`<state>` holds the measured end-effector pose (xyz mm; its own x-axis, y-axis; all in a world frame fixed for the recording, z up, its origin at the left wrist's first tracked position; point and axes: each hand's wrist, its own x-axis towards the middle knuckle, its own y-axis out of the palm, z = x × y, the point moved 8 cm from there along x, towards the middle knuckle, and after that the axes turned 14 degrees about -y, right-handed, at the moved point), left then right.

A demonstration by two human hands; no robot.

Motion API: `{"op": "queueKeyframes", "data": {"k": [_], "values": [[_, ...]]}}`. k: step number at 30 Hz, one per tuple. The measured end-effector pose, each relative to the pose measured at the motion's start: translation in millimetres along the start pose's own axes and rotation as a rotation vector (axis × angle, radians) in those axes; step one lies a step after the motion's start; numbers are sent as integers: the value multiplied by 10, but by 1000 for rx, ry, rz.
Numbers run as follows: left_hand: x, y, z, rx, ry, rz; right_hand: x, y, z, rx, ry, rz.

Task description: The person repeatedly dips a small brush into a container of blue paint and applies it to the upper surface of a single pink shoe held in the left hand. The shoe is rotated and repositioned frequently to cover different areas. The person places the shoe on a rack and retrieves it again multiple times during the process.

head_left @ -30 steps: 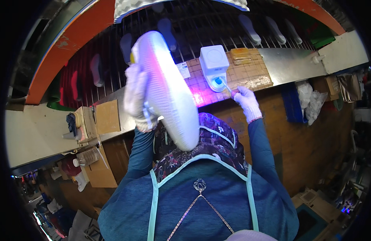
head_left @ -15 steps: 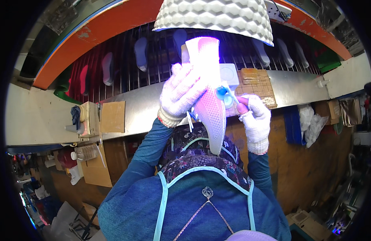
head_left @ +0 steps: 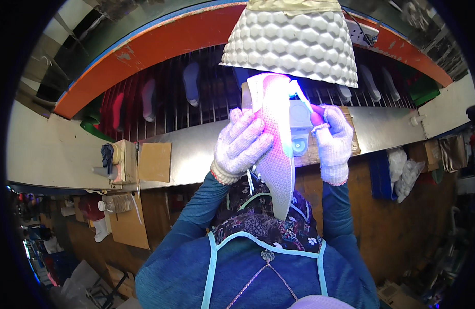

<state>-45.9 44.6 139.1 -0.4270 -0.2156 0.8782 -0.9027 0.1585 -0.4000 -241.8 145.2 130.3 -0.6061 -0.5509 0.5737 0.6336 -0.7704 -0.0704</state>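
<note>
A light-coloured knit shoe upper (head_left: 276,170) with pink tints hangs before me, its toe toward my body and its heel under violet light. My left hand (head_left: 241,144), in a white knit glove, is closed on its left side; white laces dangle below that hand. A slim white-handled brush (head_left: 302,96) is pinched in my right hand (head_left: 332,139), whose glove leaves the fingertips bare. The brush tip, glowing blue, is at the upper's right edge near the heel. Between the upper and my right hand sit a pale square container (head_left: 300,114) and a small pot (head_left: 299,147).
A white honeycomb-patterned lampshade (head_left: 291,49) hangs over the heel. Behind it, soles (head_left: 191,85) lie on a rack of metal rods. On the steel ledge (head_left: 196,141) lie a cardboard piece (head_left: 155,162) and a wooden board (head_left: 355,134). A plastic bottle (head_left: 116,204) stands lower left.
The brush has moved from the upper's middle right edge up toward the heel. In the picture, the lampshade, rack and ledge sit lower and slightly further right than before.
</note>
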Motion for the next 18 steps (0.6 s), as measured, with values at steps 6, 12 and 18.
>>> {"op": "queueKeyframes", "data": {"k": [6, 12, 18], "values": [[18, -70, 39, 14, -9, -7, 249, -26, 29, -150, -153, -3], [79, -83, 83, 15, 29, 27, 268, -7, 112, -168, -262, 95], [167, -52, 128, 9, 36, 43, 262, -28, 295, -526, -438, 234]]}}
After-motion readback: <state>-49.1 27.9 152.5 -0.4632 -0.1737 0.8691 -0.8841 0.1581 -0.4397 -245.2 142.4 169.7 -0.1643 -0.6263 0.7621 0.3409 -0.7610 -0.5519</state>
